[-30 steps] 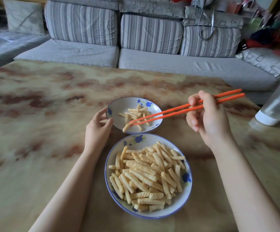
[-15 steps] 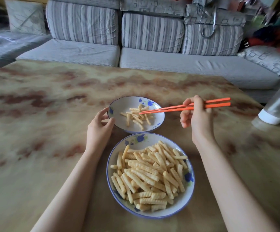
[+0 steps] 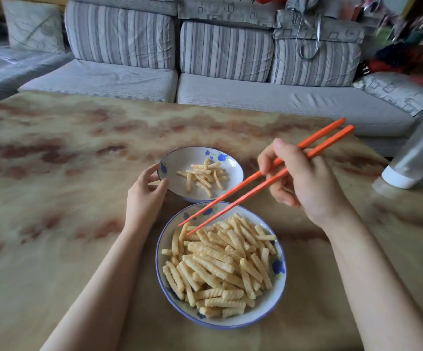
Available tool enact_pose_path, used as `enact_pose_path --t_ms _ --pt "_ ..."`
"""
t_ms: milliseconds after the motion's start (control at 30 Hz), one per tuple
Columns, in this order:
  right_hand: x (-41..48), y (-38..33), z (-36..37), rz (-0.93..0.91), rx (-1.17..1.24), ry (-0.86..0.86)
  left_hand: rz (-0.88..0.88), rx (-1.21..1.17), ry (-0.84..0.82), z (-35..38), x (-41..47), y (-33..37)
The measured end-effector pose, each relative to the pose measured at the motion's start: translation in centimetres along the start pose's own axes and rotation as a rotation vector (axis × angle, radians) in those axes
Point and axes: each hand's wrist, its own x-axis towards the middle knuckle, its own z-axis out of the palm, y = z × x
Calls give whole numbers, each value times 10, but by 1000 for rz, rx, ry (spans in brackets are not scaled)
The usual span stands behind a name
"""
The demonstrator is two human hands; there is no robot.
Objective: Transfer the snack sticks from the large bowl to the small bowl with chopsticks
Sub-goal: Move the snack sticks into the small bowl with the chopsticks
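My right hand [image 3: 304, 183] is closed around a pair of orange chopsticks [image 3: 263, 177], thumb on top and fingers curled under, and it hovers above the table beyond the right edge of the large bowl [image 3: 263, 312]. The chopsticks slant down and to the left from my grip. Their thin tips sit a little apart over the far left part of the large bowl, right at the top of the heap. I cannot tell whether they touch a stick there, and nothing is pinched between them. Their thick ends point up and away to the far right of the large bowl.

My left hand [image 3: 145, 196] lies just beyond the large bowl's left side, with thumb and curved fingers holding the near left rim of the small bowl [image 3: 234, 182].

The snack sticks [image 3: 220, 264] are pale, ridged and short. Most of them fill the large bowl in a loose heap. A few more lie scattered in the small bowl, which stands just behind the large bowl, their rims almost touching.

Both bowls are white with blue flowers and rest on a marbled tan table [image 3: 53, 198]. Well to the right of the large bowl, a clear bottle with a white cap [image 3: 418, 158] lies tilted at the table's edge. Far beyond the large bowl runs a grey striped sofa [image 3: 256, 102].
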Motion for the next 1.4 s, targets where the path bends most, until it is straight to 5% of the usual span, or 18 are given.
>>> enact_pose_path --t_ms 267,800,1167,1400 --pt "-3 8 13 55 -39 -74 0 7 -2 0 0 0" --pt "28 42 6 117 162 562 4 8 -1 0 1 -2" --pt "14 40 3 92 95 458 -5 7 4 0 1 -1" --pt "4 11 -1 33 35 112 -7 9 -1 0 2 -1"
